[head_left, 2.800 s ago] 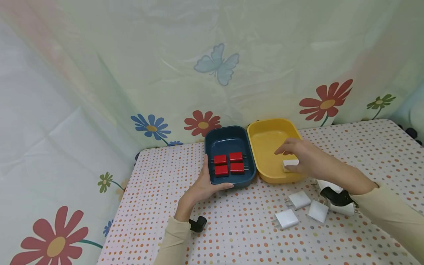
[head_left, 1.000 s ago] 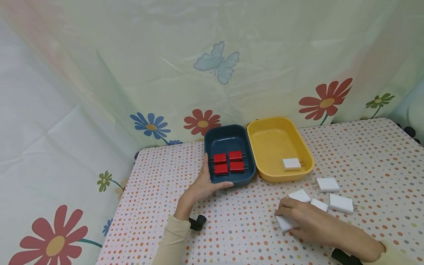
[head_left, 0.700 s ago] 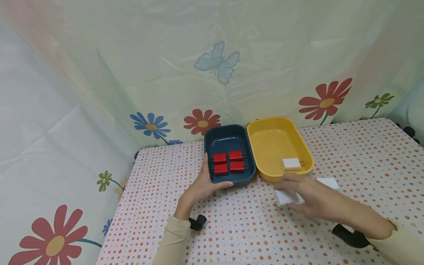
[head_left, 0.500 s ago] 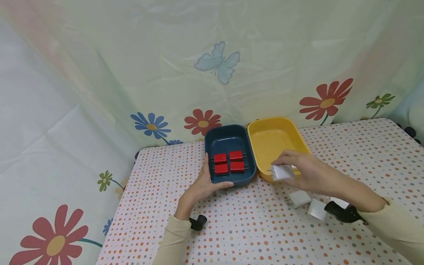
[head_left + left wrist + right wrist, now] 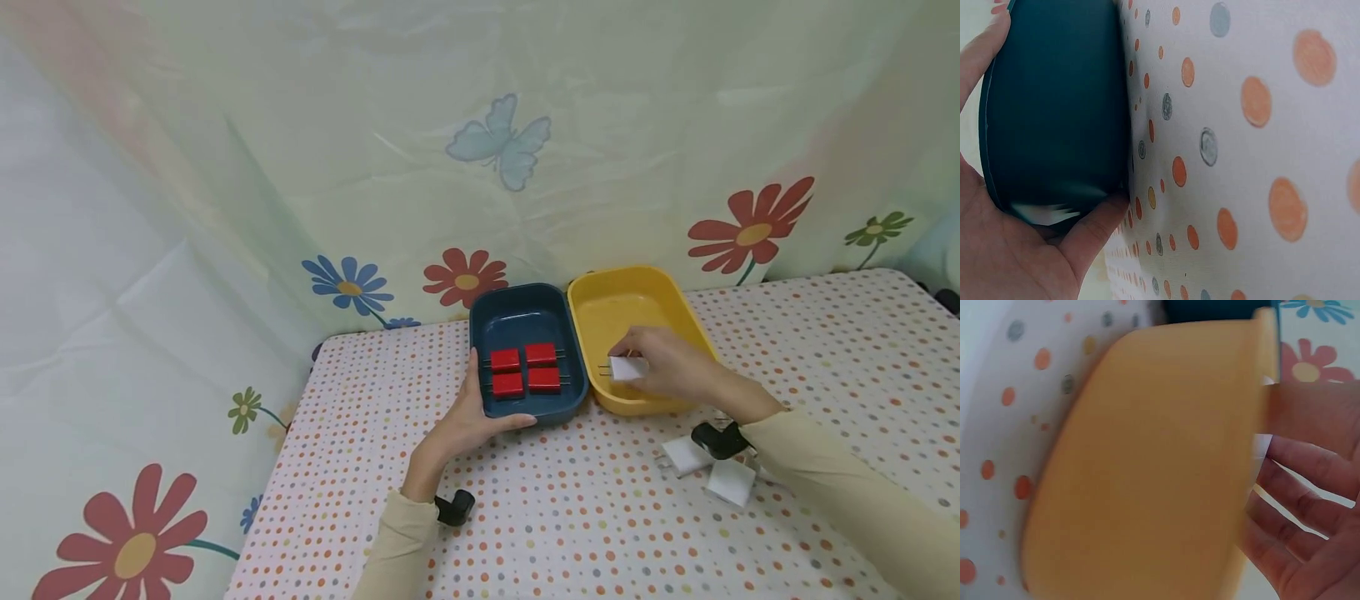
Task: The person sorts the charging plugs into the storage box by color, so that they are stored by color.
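My left hand (image 5: 467, 419) rests spread against the near left corner of a dark blue tray (image 5: 520, 321). Its thumb lies along the front wall and its fingers along the left side, as the left wrist view shows too. Several red plug-in chargers (image 5: 505, 361) lie in two rows inside that tray. With my right hand (image 5: 671, 364) I pinch a white plug-in charger (image 5: 628, 369) low inside the yellow tray (image 5: 611, 312), prongs pointing left. Another white charger in that tray is hidden behind the hand. In the right wrist view the yellow wall (image 5: 1141, 462) covers the held charger almost entirely.
Loose white chargers (image 5: 731, 482) lie on the dotted tablecloth (image 5: 570, 517) in front of the yellow tray, partly under my right forearm. The two trays stand side by side against a flowered curtain (image 5: 360, 167). Black cameras (image 5: 455, 507) are strapped to both wrists.
My right hand has let go of one white charger in the yellow tray, picked another off the tablecloth and carried it up into that tray. The left hand has stayed at the blue tray.
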Available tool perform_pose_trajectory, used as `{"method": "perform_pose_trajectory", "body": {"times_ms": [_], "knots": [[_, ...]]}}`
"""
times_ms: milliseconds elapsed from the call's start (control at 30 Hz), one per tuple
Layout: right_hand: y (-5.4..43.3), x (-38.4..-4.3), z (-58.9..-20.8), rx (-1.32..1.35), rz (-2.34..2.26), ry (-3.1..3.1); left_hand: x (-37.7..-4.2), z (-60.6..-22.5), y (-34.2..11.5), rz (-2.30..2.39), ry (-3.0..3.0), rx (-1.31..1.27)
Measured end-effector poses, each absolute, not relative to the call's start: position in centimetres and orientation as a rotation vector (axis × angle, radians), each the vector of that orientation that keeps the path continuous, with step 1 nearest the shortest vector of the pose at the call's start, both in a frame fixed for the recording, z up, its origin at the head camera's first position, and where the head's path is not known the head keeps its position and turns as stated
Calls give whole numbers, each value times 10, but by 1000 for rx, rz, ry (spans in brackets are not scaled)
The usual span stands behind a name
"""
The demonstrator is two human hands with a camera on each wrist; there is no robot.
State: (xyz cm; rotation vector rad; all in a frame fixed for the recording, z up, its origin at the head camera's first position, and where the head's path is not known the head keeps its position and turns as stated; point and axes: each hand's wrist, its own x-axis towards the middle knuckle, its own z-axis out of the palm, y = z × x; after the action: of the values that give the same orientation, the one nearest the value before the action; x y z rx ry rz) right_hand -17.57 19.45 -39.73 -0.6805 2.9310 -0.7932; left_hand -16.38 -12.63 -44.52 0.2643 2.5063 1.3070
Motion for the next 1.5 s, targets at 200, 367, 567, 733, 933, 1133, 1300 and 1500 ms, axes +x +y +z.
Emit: {"method": "perform_pose_trajectory", "body": {"times_ms": [200, 367, 567, 733, 933, 1133, 1300, 1500], "knots": [[193, -181, -413, -619, -777, 2858, -162, -449, -127, 1322, 2506, 271], [188, -185, -419, -605, -782, 2842, -164, -448, -126, 1338, 2506, 284], [185, -188, -421, -569, -753, 2839, -164, -446, -125, 1314, 2510, 255], [186, -188, -420, -553, -728, 2838, -164, -446, -124, 1313, 2516, 254], [187, -183, -416, -550, -769, 2843, -163, -446, -124, 1322, 2508, 265], [191, -157, -395, -594, -869, 2922, -164, -443, -126, 1335, 2505, 290], [202, -131, -375, -661, -870, 2963, -163, -444, -126, 1329, 2514, 280], [217, -102, -366, -758, -843, 3025, -161, -444, -124, 1318, 2517, 275]]}}
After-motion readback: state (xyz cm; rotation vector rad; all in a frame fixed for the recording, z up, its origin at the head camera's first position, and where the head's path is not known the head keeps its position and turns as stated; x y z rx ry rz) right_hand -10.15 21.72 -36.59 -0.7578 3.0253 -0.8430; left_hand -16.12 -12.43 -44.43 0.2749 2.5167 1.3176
